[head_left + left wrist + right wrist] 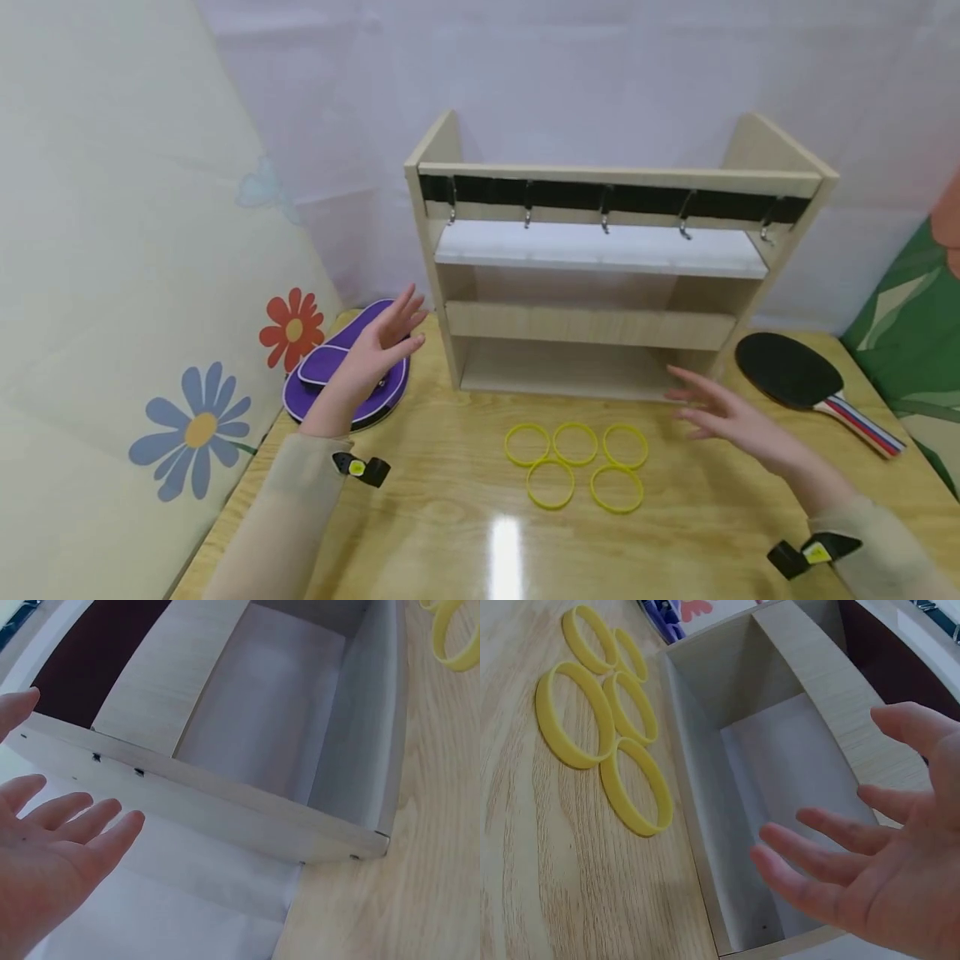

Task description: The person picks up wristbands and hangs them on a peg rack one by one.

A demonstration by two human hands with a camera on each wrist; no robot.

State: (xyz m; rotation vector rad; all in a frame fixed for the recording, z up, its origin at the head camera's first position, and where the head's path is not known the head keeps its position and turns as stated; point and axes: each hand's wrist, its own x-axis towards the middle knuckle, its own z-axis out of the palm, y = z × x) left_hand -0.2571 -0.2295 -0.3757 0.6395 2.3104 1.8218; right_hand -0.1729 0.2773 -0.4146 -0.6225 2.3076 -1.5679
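Purple case [322,365], far left | left hand [384,337] empty, fingers loosely spread, near wooden shelf [591,325] | five yellow rings [604,724] on tabletop [427,517] before shelf; likely light, bendy, unbreakable; best pinched across the band | right hand [716,410] empty, fingers extended | paddle [789,371], far right

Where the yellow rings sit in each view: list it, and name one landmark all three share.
Head: yellow rings, all five, a little below and right of centre.
Left wrist: yellow rings only in part, cut off at the top right corner.
Right wrist: yellow rings, all five, upper left.
Shared landmark: the wooden shelf unit.
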